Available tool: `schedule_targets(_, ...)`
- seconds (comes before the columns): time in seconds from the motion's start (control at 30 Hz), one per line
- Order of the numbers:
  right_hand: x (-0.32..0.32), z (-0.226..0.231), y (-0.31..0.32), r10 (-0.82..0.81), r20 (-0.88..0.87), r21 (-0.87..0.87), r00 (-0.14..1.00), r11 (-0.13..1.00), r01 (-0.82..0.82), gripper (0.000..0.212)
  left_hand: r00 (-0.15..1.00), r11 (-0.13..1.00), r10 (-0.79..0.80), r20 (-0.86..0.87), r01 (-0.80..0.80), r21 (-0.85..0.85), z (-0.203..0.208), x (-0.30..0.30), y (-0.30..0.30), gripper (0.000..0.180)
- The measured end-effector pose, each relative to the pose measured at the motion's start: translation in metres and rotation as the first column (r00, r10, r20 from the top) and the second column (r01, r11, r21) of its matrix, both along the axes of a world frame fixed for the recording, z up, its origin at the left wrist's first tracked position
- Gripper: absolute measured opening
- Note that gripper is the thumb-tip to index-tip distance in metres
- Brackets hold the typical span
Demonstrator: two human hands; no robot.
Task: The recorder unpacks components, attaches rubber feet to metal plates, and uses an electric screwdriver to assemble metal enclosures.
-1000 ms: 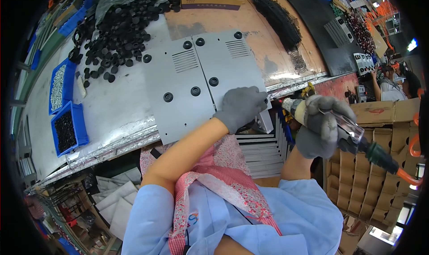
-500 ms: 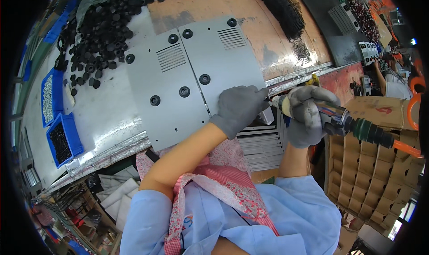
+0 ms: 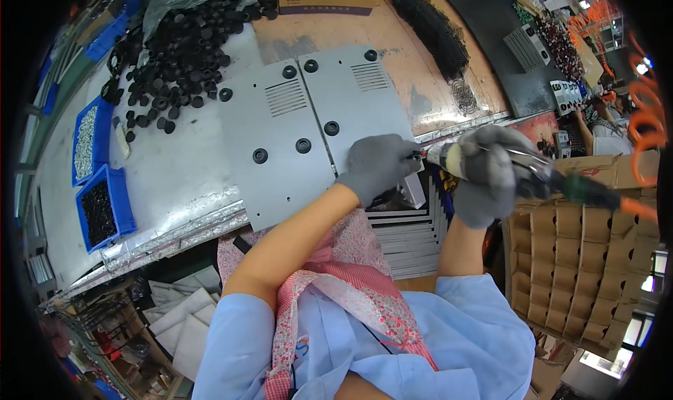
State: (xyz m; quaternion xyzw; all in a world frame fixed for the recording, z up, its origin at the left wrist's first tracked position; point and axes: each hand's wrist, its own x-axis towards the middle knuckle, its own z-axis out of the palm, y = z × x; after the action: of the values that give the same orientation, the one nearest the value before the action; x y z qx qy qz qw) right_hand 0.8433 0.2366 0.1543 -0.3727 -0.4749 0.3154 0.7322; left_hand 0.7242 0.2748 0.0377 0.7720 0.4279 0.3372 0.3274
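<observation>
My left hand (image 3: 382, 165), in a grey glove, is closed at the right edge of the two grey metal panels. Its fingertips meet the tip of an air screwdriver (image 3: 449, 159); what they pinch is too small to make out. Gripping that driver by its body is my right hand (image 3: 485, 172), also gloved, and the tool lies roughly level with its bit toward my left fingers. Side by side on the table, the left panel (image 3: 270, 182) and right panel (image 3: 357, 112) have slots and several round black rubber feet (image 3: 303, 145) on them.
Loose black feet (image 3: 175, 56) are heaped at the far left. Two blue bins (image 3: 130, 214) hold small pale parts and black screws. Black wire guards (image 3: 434, 35) lie at the back, near a carton (image 3: 326, 6). A cardboard divider crate (image 3: 561, 260) stands at the right, below the orange hose (image 3: 638, 205).
The view has shifted, so the panels and bins sit differently in it. My hands stay together at the driver's tip; the right hand and the driver's rear are now blurred.
</observation>
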Motion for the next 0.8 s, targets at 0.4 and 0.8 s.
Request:
schedule_targets(0.4, -0.045, 0.015, -0.019, 0.405, 0.109, 0.372, 0.908, 0.831, -0.415, 0.039, 0.205, 0.457, 0.706, 0.678, 0.599, -0.657, 0.041, -0.083, -0.040, 0.039)
schedule_targets(0.8, -0.064, 0.023, -0.028, 0.474, 0.152, 0.376, 0.867, 0.784, -0.494, 0.038, 0.408, 0.401, 0.577, 0.707, 0.613, -0.681, 0.023, -0.101, -0.065, 0.046)
